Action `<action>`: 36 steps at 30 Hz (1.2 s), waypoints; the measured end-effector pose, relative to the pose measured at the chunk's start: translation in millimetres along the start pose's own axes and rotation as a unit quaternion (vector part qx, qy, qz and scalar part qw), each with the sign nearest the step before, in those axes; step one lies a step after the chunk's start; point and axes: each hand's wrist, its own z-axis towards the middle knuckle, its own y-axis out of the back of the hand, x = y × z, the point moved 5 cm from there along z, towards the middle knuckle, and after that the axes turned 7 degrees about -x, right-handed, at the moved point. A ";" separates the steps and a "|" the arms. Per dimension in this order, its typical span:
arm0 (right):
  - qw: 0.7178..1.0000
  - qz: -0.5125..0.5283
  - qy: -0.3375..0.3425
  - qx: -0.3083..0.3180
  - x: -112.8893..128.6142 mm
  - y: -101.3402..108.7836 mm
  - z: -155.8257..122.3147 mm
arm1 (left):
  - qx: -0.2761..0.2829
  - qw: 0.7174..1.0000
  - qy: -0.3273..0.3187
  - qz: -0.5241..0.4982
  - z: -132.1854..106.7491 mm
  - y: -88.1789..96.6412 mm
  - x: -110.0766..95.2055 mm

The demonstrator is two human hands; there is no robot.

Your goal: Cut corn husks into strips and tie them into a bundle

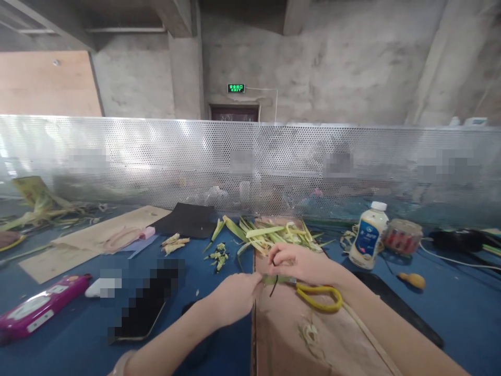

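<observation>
My left hand point(235, 297) is closed in a pinch at the left edge of the brown board point(289, 334); what its fingertips hold is hidden. Just right of them, my right hand point(295, 261) has its fingers curled together, with a bit of something thin and dark at the tips. A thin dark strand point(274, 286) hangs below, between the hands. Scissors with yellow handles point(319, 297) lie under my right wrist. A flat greenish strip lines up with them toward my left fingertips; I cannot tell whether it is blade or leaf. Behind sits a pile of green-yellow husk strips point(274, 232).
To the right stand a white-capped bottle point(368, 237) and a clear jar point(403, 237), near a small yellow gourd-shaped thing point(413, 281). At left lie a phone point(148, 303), a magenta device point(45, 305) and brown paper point(97, 235). A perforated metal screen point(176, 162) closes off the back.
</observation>
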 end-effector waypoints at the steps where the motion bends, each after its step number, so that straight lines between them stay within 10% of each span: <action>1: 1.000 0.015 -0.007 0.000 -2.2 1.5 0.1 | -0.001 1.000 0.000 0.008 0.1 -0.9 0.1; 20: 0.981 0.175 -0.079 -0.042 -11.8 -20.5 5.4 | -0.011 0.995 -0.040 0.093 0.1 -2.5 -6.6; 36: 0.991 0.106 -0.055 -0.057 -18.2 -32.3 6.0 | -0.031 0.997 0.021 0.061 -3.6 6.9 -10.9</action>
